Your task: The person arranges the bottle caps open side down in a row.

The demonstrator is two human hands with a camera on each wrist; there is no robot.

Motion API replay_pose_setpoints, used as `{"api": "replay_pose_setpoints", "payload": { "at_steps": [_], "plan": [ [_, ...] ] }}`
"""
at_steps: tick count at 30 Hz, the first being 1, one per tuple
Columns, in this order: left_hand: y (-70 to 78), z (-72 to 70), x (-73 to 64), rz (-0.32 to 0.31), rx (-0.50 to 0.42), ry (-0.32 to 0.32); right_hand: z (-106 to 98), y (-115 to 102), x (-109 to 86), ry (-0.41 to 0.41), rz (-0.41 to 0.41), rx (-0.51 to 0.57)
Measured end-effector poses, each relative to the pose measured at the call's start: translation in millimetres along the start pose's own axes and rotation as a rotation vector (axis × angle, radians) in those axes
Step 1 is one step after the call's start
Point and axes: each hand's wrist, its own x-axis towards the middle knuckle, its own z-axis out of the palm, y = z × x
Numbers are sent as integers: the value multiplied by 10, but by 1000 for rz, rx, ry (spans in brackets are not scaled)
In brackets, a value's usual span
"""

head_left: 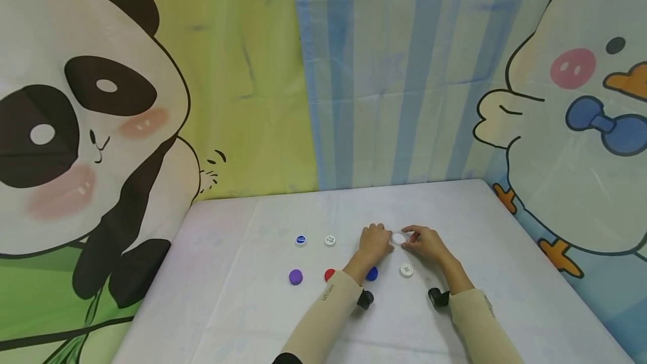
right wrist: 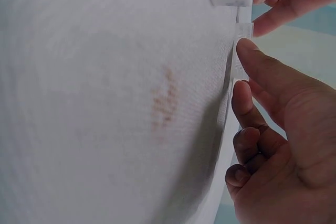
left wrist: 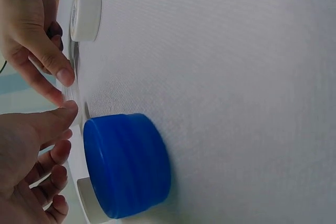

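A pale, ridged round cap lies on the white table between my two hands. My left hand pinches its left side with thumb and forefinger. From the other side my right hand grips it, with the thumb against the ridged edge. The right hand's other fingers curl loosely below. Just nearer than the left hand sits a blue cap, large in the left wrist view. A white cap lies in front of the held one, also showing in the right wrist view.
Left of the hands lie a purple cap, a red cap partly behind the left sleeve, a blue-and-white cap and a white cap with dark marks. Printed curtains stand behind the table.
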Motion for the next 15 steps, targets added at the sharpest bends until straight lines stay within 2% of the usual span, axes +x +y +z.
{"api": "replay_pose_setpoints", "payload": {
  "at_steps": [5, 8, 11, 15],
  "plan": [
    [-13, 3, 4, 20, -2, 40, 6, -8, -6, 17, -32, -10],
    [-23, 0, -2, 25, -37, 57, 5, -24, -20, 26, -50, -13],
    [-47, -40, -15, 13, -143, 94, -24, -57, -57, 57, -85, -22],
    [-118, -161, -48, 9, -329, 194, -120, -175, -141, 133, -152, -19]
  ]
}}
